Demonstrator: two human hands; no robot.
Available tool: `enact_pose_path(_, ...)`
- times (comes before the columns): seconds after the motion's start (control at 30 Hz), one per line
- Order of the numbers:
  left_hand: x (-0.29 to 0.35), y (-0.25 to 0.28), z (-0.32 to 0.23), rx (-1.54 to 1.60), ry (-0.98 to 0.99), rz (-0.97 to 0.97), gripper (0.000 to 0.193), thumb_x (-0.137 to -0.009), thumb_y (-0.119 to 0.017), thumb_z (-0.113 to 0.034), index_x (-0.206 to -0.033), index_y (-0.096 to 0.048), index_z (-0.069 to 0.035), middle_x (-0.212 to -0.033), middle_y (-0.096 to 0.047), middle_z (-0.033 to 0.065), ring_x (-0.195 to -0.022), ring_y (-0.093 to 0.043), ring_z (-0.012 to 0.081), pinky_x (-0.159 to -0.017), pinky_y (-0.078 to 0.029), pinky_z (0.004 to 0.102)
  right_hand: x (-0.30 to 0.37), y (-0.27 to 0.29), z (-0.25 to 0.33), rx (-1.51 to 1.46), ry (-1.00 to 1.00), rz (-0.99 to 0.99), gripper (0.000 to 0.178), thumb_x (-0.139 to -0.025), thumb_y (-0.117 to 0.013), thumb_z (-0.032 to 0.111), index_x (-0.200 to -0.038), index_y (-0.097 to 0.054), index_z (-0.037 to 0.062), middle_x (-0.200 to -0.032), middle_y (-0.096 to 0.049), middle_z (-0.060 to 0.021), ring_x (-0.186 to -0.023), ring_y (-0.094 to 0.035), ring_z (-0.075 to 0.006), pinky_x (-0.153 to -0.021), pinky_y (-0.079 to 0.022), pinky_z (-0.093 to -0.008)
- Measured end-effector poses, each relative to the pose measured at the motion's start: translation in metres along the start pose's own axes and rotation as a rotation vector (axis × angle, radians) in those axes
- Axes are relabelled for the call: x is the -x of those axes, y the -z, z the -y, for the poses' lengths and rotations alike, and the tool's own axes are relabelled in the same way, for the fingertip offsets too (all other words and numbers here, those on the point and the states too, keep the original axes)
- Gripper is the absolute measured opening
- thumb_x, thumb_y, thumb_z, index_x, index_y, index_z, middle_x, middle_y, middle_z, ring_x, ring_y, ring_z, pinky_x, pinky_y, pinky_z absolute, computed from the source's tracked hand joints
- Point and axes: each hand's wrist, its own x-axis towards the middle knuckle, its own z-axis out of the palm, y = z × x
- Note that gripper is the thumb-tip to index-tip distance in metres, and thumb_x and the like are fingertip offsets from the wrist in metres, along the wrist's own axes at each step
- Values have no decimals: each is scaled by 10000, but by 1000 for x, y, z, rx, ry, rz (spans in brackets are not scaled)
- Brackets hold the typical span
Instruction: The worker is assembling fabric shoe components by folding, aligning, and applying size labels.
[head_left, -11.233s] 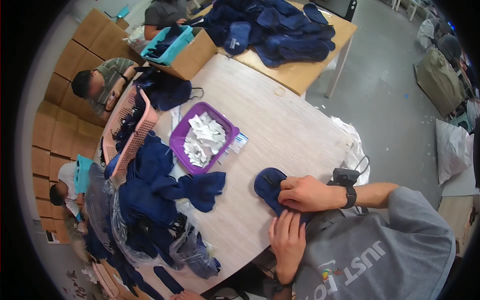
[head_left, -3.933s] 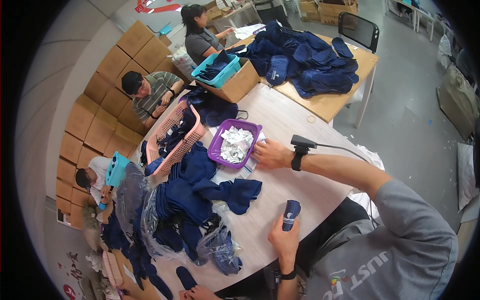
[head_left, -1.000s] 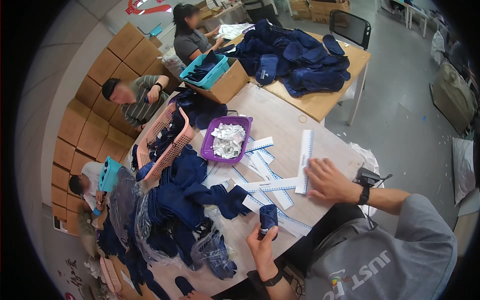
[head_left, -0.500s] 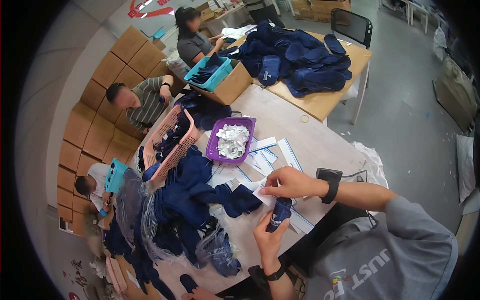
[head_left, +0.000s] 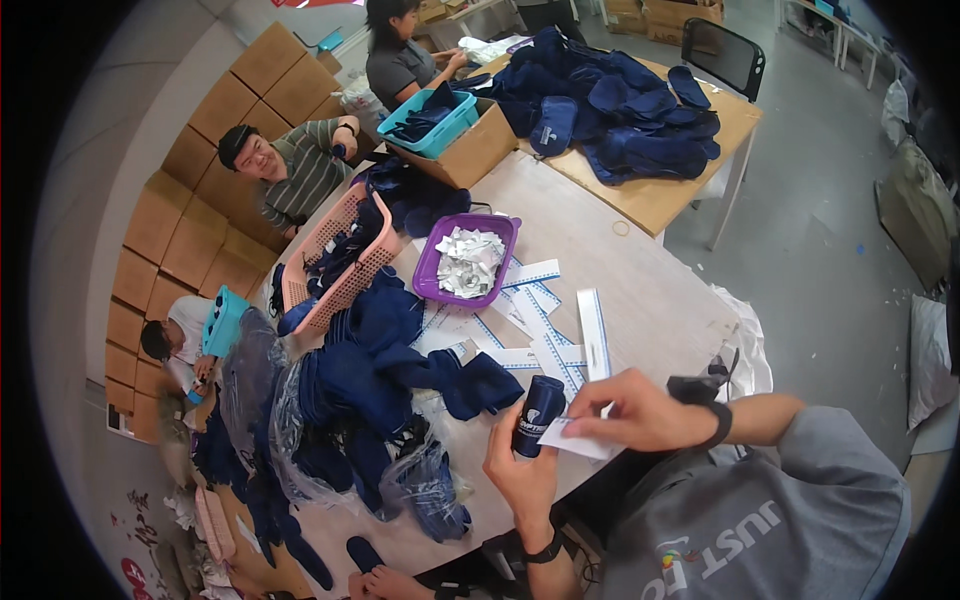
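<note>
My left hand point(head_left: 520, 470) is closed around a rolled-up navy slipper point(head_left: 538, 408) with white print, held upright over the near edge of the table. Pinched in my right hand point(head_left: 640, 412) is a white paper label point(head_left: 578, 440), its near end at the side of the roll. Whether the label touches the roll I cannot tell. Beyond my hands lie several white strips with blue marks point(head_left: 545, 335). A purple basket point(head_left: 427, 285) full of crumpled white paper scraps stands behind them.
Left of my hands lie navy slippers point(head_left: 365, 400), partly in clear plastic. A pink basket point(head_left: 375, 250) leans behind them. A teal basket point(head_left: 465, 118) sits on a carton point(head_left: 480, 155). Other people work along the left and far sides; a co-worker's hands point(head_left: 385, 580) are at the bottom edge.
The right hand with the label has moved nearer, from beyond the roll to its right side. The roll has shifted slightly up and left and turned more upright, showing its print.
</note>
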Motion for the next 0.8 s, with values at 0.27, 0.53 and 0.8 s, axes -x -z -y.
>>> enact_pose_path(0.27,2,6,-23,61,52,60,471,-751,-825,45,-1211,-724,41,-1053,-751,140,-959,-722,205,-817,-580,330,-1,-27,-35,-65,-83,-246,456,-873,-879,348,-1052,-614,22,-793,-671,-48,-740,-626,-107,-644,-512,-280)
enact_pose_path(0.53,-2,5,-13,295,221,111,452,-799,-791,96,-1239,-686,106,-1076,-705,96,-919,-662,125,-802,-554,264,-17,-22,-61,-38,-54,-187,787,-793,-926,443,-1329,-532,23,-1041,-677,-109,-856,-664,-161,-759,-547,-302)
enact_pose_path(0.8,-8,16,-20,363,407,214,498,-788,-800,89,-1268,-672,112,-1165,-711,135,-1007,-675,150,-870,-558,279,-20,-17,-51,-219,-13,-94,727,-843,-907,305,-1436,-581,42,-1291,-669,-115,-1102,-657,-145,-939,-547,-315)
